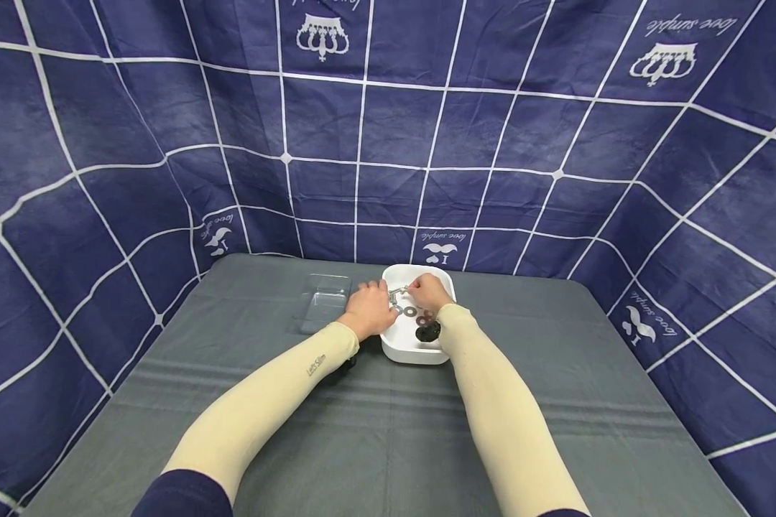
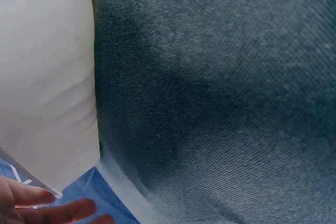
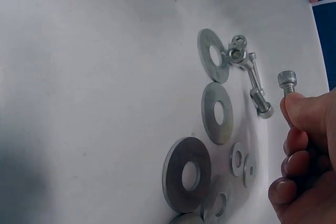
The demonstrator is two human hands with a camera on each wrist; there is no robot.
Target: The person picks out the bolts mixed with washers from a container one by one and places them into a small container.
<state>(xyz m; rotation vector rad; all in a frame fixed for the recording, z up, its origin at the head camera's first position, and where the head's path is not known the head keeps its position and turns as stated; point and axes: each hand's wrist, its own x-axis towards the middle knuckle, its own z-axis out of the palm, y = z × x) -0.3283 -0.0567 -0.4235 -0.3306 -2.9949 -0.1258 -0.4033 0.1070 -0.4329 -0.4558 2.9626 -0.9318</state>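
Observation:
A white tray [image 1: 414,353] holds flat metal washers [image 3: 217,113] of different sizes and a small cluster of socket-head screws [image 3: 254,85]. The right hand [image 1: 430,293] is over the tray's far right part; its thumb and index finger pinch one screw [image 3: 287,79], head up, with the other fingers curled. At the tray's left wall, the left hand [image 1: 370,310] rests on the rim, its fingers extended in the left wrist view [image 2: 50,207] beside the white wall. Nothing is seen held in it.
A clear plastic container [image 1: 327,305] lies left of the tray on the grey tablecloth [image 1: 388,431]. Blue curtains [image 1: 388,194] with white lines stand behind the table and at both sides.

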